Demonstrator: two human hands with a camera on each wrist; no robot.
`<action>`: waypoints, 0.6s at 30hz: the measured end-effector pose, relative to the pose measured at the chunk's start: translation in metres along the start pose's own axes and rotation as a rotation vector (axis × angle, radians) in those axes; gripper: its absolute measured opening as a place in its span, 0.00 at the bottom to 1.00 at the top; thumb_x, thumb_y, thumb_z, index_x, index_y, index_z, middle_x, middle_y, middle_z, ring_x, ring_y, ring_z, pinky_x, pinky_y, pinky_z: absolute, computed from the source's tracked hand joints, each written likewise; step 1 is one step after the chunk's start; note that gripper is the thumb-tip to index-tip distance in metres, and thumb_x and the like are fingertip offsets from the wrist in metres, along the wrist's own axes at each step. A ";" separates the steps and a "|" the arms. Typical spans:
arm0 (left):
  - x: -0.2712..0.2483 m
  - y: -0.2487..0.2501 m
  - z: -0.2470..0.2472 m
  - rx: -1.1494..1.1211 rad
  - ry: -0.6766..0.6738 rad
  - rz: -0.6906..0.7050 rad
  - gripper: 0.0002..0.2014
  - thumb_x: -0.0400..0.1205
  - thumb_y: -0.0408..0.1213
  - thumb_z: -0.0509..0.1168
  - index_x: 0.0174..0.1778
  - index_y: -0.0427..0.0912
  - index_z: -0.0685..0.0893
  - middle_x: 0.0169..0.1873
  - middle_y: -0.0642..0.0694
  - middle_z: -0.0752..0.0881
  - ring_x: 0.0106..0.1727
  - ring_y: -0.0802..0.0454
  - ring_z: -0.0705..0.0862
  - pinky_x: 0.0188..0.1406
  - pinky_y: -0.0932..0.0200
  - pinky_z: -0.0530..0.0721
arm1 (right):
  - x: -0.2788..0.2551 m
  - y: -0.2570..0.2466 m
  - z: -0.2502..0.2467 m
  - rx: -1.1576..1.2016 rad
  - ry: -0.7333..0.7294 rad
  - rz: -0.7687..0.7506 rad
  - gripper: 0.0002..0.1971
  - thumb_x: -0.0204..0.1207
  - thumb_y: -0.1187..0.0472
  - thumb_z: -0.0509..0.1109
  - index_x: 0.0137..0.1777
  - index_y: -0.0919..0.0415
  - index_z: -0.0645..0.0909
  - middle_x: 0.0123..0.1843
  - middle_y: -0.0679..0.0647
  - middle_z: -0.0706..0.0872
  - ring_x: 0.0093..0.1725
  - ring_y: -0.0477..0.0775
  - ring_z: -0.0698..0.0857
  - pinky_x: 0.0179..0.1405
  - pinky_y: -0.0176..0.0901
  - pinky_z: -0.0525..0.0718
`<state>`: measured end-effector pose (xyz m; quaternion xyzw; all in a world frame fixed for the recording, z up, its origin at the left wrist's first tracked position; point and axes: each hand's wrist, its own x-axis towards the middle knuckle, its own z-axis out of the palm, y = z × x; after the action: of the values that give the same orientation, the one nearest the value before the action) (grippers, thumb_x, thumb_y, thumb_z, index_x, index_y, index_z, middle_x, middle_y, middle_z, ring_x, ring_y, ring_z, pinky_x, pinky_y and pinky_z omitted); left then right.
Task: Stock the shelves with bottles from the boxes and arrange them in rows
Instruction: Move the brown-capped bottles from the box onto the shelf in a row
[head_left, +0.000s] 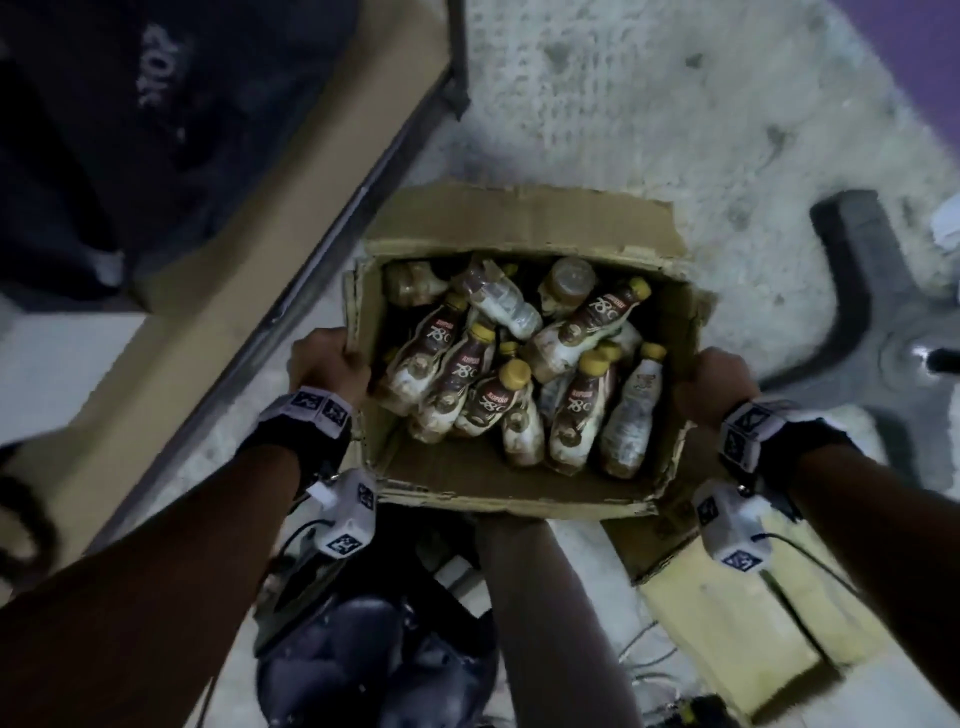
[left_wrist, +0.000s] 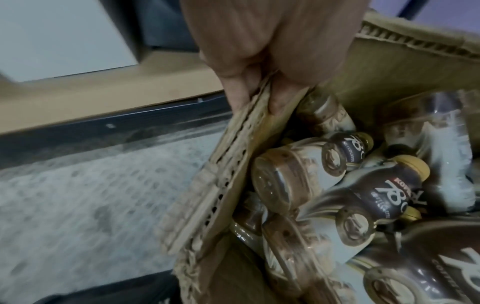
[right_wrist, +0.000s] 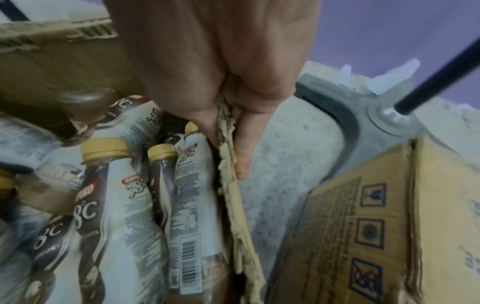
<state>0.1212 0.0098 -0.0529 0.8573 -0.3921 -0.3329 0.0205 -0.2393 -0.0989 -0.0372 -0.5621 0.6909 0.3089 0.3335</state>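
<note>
Between your forearms, your left hand (head_left: 328, 367) and right hand (head_left: 714, 383) pinch opposite walls of the open cardboard box (head_left: 511, 496); inside, coffee bottles (head_left: 578, 423) lie jumbled, most gold caps pointing away from you.

Dim, bluish light; soft motion blur, edges bent by wide-angle lenses.

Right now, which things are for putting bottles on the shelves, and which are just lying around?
For the job:
box, gripped at its sides by the left hand and right hand
bottles jumbled inside it

Just lying about:
second carton beside the box
grey stand base
cables on the floor
</note>
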 end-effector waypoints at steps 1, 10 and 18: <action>-0.011 -0.014 -0.007 -0.038 -0.005 -0.040 0.19 0.75 0.25 0.63 0.21 0.42 0.65 0.20 0.43 0.69 0.28 0.43 0.72 0.32 0.58 0.66 | -0.008 -0.011 -0.004 -0.035 -0.008 -0.024 0.16 0.76 0.67 0.68 0.28 0.69 0.70 0.29 0.58 0.73 0.36 0.64 0.82 0.28 0.43 0.71; -0.107 -0.124 -0.101 -0.093 0.084 -0.300 0.17 0.76 0.28 0.62 0.20 0.41 0.70 0.23 0.38 0.77 0.27 0.41 0.78 0.30 0.55 0.73 | -0.088 -0.133 -0.019 -0.242 -0.027 -0.269 0.12 0.75 0.67 0.69 0.32 0.70 0.74 0.37 0.65 0.79 0.38 0.66 0.81 0.27 0.43 0.71; -0.181 -0.241 -0.132 -0.285 0.150 -0.533 0.10 0.76 0.31 0.65 0.49 0.37 0.89 0.45 0.32 0.88 0.50 0.33 0.86 0.41 0.48 0.80 | -0.174 -0.253 0.012 -0.478 0.006 -0.420 0.08 0.75 0.66 0.69 0.38 0.69 0.75 0.41 0.65 0.78 0.47 0.69 0.84 0.37 0.48 0.75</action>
<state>0.2719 0.2710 0.0785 0.9406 -0.1004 -0.3139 0.0812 0.0358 -0.0342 0.0832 -0.7557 0.4687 0.3852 0.2466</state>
